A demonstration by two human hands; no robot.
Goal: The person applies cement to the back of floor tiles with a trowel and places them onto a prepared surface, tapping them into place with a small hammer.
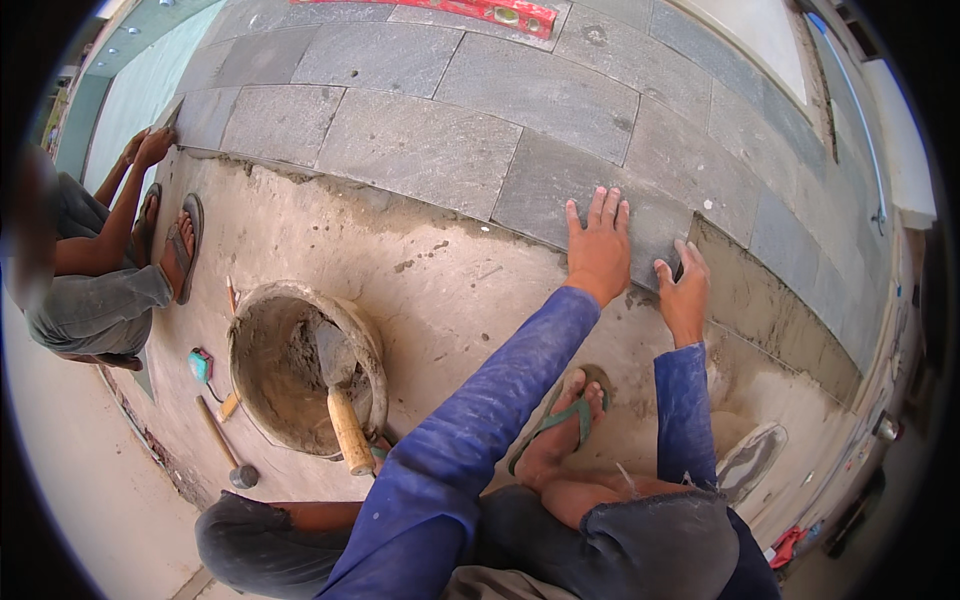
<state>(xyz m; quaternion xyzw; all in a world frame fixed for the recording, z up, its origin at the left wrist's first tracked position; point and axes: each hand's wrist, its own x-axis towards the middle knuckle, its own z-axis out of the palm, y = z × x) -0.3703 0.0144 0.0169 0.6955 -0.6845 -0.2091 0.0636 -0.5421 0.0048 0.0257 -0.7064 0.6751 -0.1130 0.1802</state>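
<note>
My left hand (pixel 600 250) lies flat with fingers spread on a grey stone tile (pixel 535 190) at the near edge of the laid paving. Just right of it, my right hand (pixel 685 295) has its fingers bent and apart at the tile's right end, thumb toward the tile; contact there is hard to make out. Beyond that end runs a strip of wet mortar (pixel 775 295) between the paving and the bare concrete. Left of my arms stands a mortar-crusted bucket (pixel 245 375), with a wooden-handled trowel (pixel 347 425) resting in it.
At far left a person squats, hands (pixel 150 148) on a flat grey piece at the paving's edge. A mallet (pixel 243 475) and a teal tool (pixel 201 364) with a cord lie left of the bucket. A red spirit level (pixel 515 15) rests on the far tiles.
</note>
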